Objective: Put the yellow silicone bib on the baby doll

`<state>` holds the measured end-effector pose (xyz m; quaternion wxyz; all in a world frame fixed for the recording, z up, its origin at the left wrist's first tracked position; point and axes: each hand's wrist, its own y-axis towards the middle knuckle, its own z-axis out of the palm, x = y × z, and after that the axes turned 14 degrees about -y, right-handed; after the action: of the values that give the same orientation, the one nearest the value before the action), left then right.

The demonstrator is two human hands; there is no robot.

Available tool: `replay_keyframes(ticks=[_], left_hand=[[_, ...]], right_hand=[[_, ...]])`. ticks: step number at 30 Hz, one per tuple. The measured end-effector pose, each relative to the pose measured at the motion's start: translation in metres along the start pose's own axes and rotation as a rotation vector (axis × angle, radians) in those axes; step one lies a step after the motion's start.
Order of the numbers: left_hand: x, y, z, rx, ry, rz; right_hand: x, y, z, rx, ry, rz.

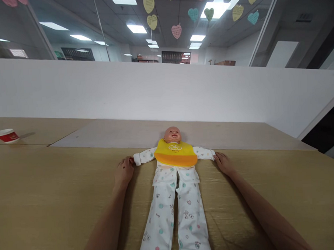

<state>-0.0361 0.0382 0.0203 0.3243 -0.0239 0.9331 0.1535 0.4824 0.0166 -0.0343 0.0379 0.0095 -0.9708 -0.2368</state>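
A baby doll lies on its back on the wooden table, arms spread out to both sides. It wears white patterned pyjamas and a yellow bib over the chest. My left hand rests on the table with its fingertips at the end of one doll sleeve. My right hand touches the end of the other sleeve, fingers flat. Whether either hand pinches the cuff cannot be made out.
A red and white paper cup stands at the far left of the table. A white partition wall runs along the back. Paper hearts hang from the ceiling. The table's right edge drops off near a dark gap.
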Motion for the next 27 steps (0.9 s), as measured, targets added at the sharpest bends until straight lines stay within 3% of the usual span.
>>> replay_keyframes(ticks=[9, 16, 27], left_hand=[[-0.0038, -0.0023, -0.0022, -0.001, 0.048, 0.001], [-0.0070, -0.0022, -0.0047, -0.007, -0.012, -0.093], [-0.0056, -0.0016, -0.0060, 0.027, -0.027, -0.083]], right_hand=[[-0.0032, 0.0005, 0.0041, -0.026, 0.029, -0.013], [-0.0022, 0.0010, 0.0018, -0.013, 0.022, -0.010], [-0.0057, 0.0004, 0.0071, -0.040, 0.026, -0.015]])
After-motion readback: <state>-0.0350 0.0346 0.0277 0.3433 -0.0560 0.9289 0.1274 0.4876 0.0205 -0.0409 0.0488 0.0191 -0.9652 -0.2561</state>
